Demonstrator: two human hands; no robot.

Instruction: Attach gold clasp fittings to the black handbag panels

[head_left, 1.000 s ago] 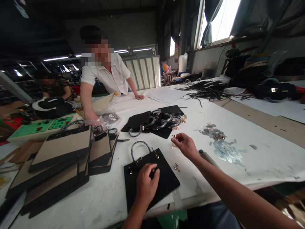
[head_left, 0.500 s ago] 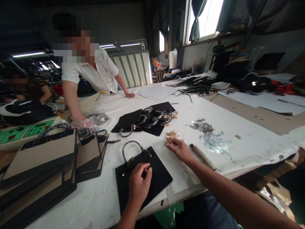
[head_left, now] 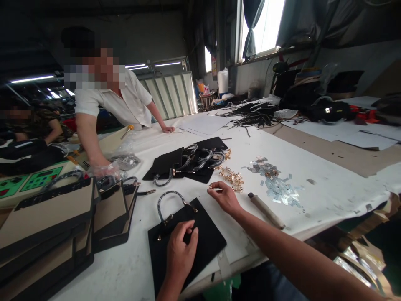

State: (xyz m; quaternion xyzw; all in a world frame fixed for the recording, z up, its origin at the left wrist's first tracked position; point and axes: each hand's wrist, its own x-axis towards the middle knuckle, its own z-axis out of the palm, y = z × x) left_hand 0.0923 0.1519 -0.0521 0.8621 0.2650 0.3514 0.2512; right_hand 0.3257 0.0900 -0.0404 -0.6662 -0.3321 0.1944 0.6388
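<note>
My left hand (head_left: 181, 251) rests on a black bag panel (head_left: 209, 238), its fingers loosely curled and the thumb apart, holding nothing. A plastic-wrapped handle (head_left: 171, 193) with gold fittings is attached along the panel's upper edge. Between thumb and fingertips, my right hand (head_left: 224, 198) pinches a small gold metal fitting (head_left: 209, 187), just above the white table. Right behind that hand lies a loose pile of gold fittings (head_left: 233, 177). Farther back are more black panels (head_left: 164, 163) with wrapped handles.
Thin silver plates (head_left: 282, 188) lie scattered on the right, near a wrapped rod-shaped tool (head_left: 266, 210). Stacked black-edged beige panels (head_left: 53, 205) fill the left. Across the table, a co-worker (head_left: 112, 100) has one hand at a plastic bag. Black strips (head_left: 253, 112) lie at the back.
My right hand has drawn left, away from the gold pile, with a small fitting in its fingertips. The pile is now more spread out. My left hand stays on the panel.
</note>
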